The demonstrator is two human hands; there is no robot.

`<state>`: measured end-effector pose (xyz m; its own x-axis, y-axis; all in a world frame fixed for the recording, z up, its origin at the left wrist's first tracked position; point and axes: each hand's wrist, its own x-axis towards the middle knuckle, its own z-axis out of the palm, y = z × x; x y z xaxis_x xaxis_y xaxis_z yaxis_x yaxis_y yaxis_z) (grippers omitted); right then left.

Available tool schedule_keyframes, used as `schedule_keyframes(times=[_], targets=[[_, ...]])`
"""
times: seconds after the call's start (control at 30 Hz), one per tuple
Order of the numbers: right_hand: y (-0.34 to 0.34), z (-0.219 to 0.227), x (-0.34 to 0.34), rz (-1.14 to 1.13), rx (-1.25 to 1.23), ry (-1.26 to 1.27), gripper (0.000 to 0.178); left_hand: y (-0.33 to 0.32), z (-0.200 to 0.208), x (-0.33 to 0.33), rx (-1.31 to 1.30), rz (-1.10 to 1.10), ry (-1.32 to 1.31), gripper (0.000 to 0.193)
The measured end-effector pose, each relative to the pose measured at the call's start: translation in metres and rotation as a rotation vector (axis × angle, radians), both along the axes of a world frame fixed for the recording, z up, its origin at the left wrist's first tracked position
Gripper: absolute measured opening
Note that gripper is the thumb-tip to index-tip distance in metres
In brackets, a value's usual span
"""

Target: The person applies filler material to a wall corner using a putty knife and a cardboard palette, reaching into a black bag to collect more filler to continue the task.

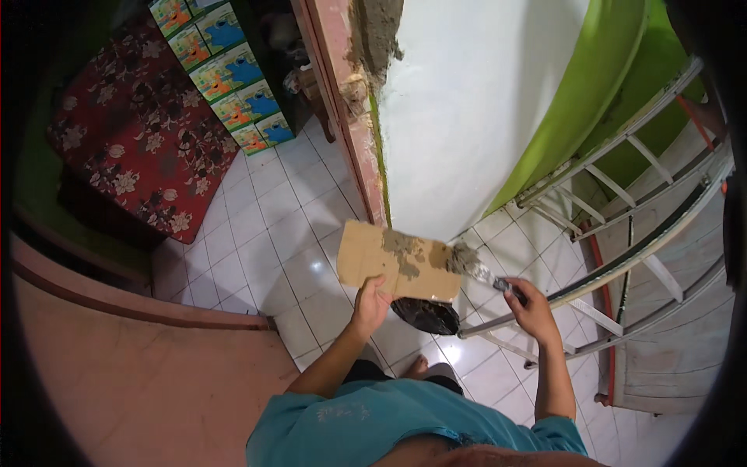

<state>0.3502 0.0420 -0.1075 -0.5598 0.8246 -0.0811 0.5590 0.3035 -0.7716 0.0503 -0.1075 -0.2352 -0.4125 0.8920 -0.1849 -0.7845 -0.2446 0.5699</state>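
Left hand (373, 306): you pinch the near edge of the cardboard sheet (358, 253), thumb on top; the other fingers are mostly hidden underneath. Right hand (534, 310): your fingers are closed around the dark handle of the putty knife (484, 275), blade pointing left. Blade end is loaded with grey mortar (465, 257) and sits at the cardboard's right edge; can't tell if it touches. More mortar is smeared across the sheet's middle and right.

Cardboard is in front of you, above the tiled floor (288, 253), near the base of the white wall (467, 109). Black plastic-looking bag (428, 316) partly under its near edge, your feet just below.

Edges: the pink door frame (354, 148) stands just beyond the sheet's far edge, patchy mortar higher up. Metal ladder (657, 276) fills your right side; its lower rail runs behind your right wrist in view, so room is tight there. Open tiles to your left, out toward the red floral mattress (144, 128).
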Motion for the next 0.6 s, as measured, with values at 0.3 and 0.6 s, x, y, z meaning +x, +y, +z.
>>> schedule_keyframes(times=[0.3, 0.6], targets=[[0.008, 0.145, -0.07, 0.181, 0.133, 0.013, 0.027, 0.02, 0.115, -0.011, 0.093, 0.046, 0.044, 0.049], [-0.002, 0.192, -0.127, 0.174, 0.403, -0.156, 0.027, 0.034, 0.146, -0.034, 0.153, -0.018, 0.011, 0.037]])
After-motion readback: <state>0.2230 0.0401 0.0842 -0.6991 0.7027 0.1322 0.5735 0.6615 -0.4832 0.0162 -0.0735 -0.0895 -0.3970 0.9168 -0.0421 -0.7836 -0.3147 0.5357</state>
